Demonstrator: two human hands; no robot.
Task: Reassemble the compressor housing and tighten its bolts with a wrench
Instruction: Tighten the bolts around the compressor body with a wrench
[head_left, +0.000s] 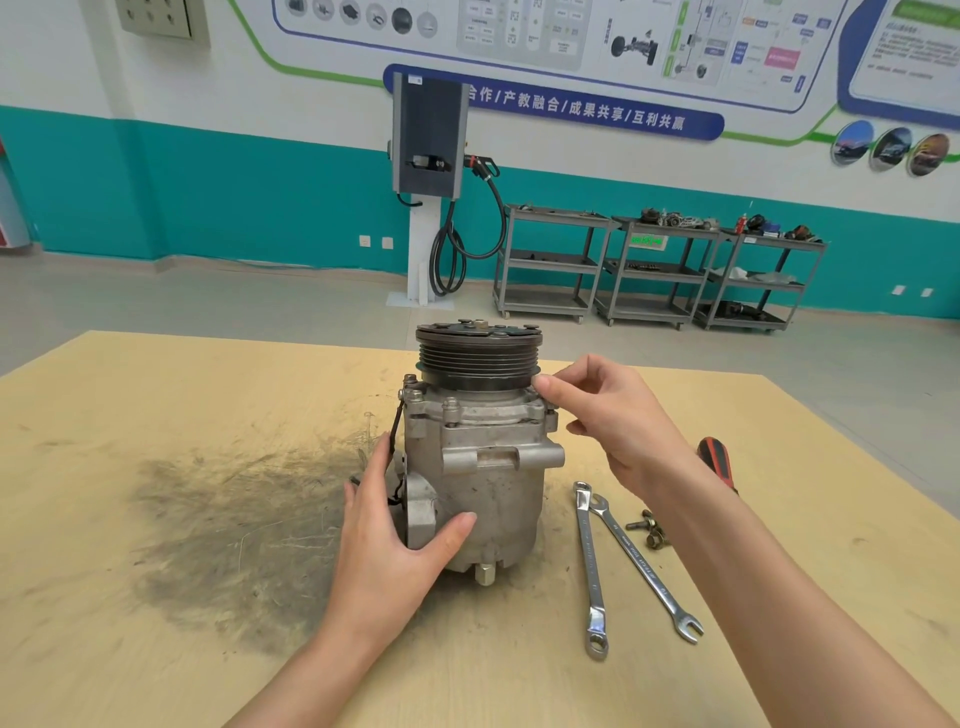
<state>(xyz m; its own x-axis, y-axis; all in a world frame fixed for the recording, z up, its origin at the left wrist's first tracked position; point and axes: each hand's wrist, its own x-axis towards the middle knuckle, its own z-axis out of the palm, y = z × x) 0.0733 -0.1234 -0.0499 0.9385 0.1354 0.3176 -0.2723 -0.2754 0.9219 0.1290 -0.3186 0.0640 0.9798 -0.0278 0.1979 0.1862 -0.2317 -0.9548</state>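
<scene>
- At the middle of the frame the compressor (480, 467) stands upright on the wooden table (156, 623); its black grooved pulley (479, 356) is on top, its grey metal body below
- left hand (395, 540) grasps the body's lower left side; thumb across the front, fingers round the flange with the black wire (397, 431)
- right hand (613, 415) is at the upper right edge, just under the pulley; fingertips pinched on something small at the housing's corner, most likely a bolt, too hidden to tell
- bolt heads (451, 404) show along the housing's top rim
- right of the compressor, two wrenches (613, 561) lie on the table, crossing near their upper ends; loose bolts (649, 530) just beside them; a red and black handled tool (719, 462) partly behind the right forearm
- left of the compressor, a dark grimy smear (228, 535) on the wood
- upper frame: grey shelf carts (654, 265) against a teal wall; a charging post (428, 182) with a looped cable
</scene>
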